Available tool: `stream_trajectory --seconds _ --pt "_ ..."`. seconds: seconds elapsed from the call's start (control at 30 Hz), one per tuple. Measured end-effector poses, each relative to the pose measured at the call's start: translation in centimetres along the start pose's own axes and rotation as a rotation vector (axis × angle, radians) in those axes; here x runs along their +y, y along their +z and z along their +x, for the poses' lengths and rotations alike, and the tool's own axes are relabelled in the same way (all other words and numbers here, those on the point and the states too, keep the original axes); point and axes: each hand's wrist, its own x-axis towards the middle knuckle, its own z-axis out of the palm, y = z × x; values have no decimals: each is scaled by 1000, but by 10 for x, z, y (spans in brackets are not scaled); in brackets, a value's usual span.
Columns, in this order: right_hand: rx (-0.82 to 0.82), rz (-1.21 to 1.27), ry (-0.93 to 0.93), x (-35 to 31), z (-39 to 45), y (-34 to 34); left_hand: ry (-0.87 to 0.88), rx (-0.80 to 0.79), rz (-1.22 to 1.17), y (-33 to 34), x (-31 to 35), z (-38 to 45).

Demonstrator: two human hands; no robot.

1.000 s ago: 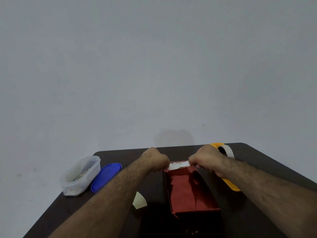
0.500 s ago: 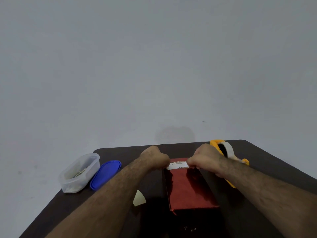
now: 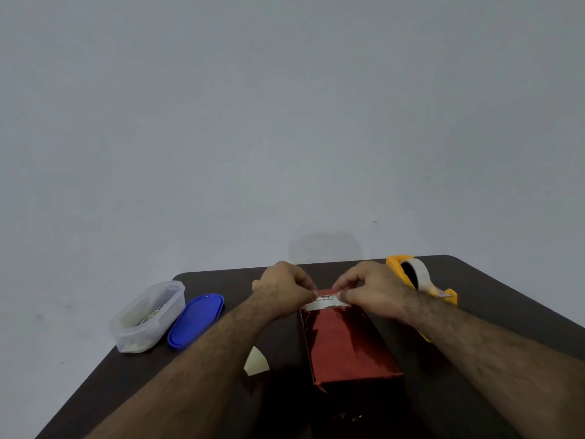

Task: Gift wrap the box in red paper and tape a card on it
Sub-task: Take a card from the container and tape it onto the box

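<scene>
A box wrapped in shiny red paper [image 3: 345, 346] lies lengthwise on the dark table [image 3: 493, 305]. A small white card [image 3: 323, 303] with printed words rests on the box's far end. My left hand [image 3: 285, 288] pinches the card's left edge with closed fingers. My right hand [image 3: 370, 288] pinches its right edge, fingertips close to the left hand's. Whether a strip of tape lies between the fingers cannot be made out.
A yellow tape dispenser [image 3: 411, 275] with a pale roll stands behind my right wrist. A clear plastic tub [image 3: 147, 316] and its blue lid [image 3: 194, 324] lie at the left. A pale paper scrap [image 3: 255, 362] sits between my left forearm and the box.
Both hands have drawn closer together over the card at the box's far end. The right hand has shifted left, so more of the tape dispenser shows behind it.
</scene>
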Motion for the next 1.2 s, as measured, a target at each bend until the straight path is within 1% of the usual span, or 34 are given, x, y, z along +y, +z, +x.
stream_trajectory --seconds 0.07,0.3,0.43,0.57,0.77,0.83,0.93,1.03,1.1,1.17,1.2 --pt "-35 -58 -18 -1 -1 2 -9 -2 46 1 0 -2" --pt "-10 -20 38 4 -4 -2 -78 -24 9 -2 -16 -1" --pt "49 21 117 5 -6 -1 -104 -27 -5 -5 -15 -4" --pt "156 19 128 -2 -10 11 -65 10 -18 -4 -15 -11" --pt "232 -66 43 -35 -13 29 -43 153 -80 -15 -33 -29" --pt "202 -79 27 -52 -15 38 -48 189 -103 -23 -44 -39" --pt "124 -159 -19 -81 -20 58 -83 270 -34 -39 -69 -56" --pt "42 -298 -61 -114 -26 78 -104 395 123 -54 -101 -69" --pt "3 -417 -77 -140 -27 98 -164 537 187 -65 -129 -83" --pt "-20 -461 -65 -163 -21 120 -214 700 156 -73 -158 -98" --pt "-26 -462 -49 -169 -17 130 -232 752 131 -74 -170 -104"
